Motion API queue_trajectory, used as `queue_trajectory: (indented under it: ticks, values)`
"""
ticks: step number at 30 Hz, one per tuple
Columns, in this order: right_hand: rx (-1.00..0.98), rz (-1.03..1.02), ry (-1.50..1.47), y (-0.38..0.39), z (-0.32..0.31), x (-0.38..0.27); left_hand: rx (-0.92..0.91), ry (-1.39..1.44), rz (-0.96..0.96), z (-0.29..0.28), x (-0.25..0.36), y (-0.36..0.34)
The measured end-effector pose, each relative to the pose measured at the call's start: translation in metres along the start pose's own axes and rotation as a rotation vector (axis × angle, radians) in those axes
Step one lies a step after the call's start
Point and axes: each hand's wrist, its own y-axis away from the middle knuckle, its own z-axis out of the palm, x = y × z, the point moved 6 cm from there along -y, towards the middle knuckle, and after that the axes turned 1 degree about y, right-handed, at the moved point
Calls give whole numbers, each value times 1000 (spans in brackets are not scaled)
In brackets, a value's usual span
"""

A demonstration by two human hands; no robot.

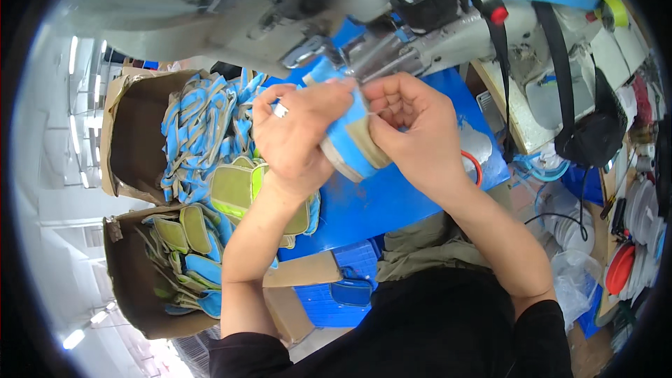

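Note:
Both hands are at a blue-and-khaki fabric piece [350, 141], curved into a band, below the sewing machine head [378, 49]. My left hand [297, 129] grips it from the left, with thumb and fingers at its upper part. A small white patch or wrap shows on one left finger. My right hand [416, 126] has its fingers curled in, and thumb and forefinger pinch at the band's right edge. Anything finer between those fingertips is too small to make out. The band is held above the blue work surface [350, 210].
At the left, a cardboard box [115, 140] stands beside heaped blue-and-khaki strips [210, 115]. A lower box [126, 266] holds several green and blue fabric pieces [199, 259]. Black straps [556, 63] hang at the right. Spools of white and red tape [619, 269] are stacked further right.

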Motion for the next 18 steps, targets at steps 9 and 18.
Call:
queue_trajectory:
  ticks: [9,18]
  values:
    - [-131,54,-210,5,0,25,214,530,-600,1,-19,21]
    - [-197,159,-305,9,-1,12,-31,-42,-10,1,15,5]
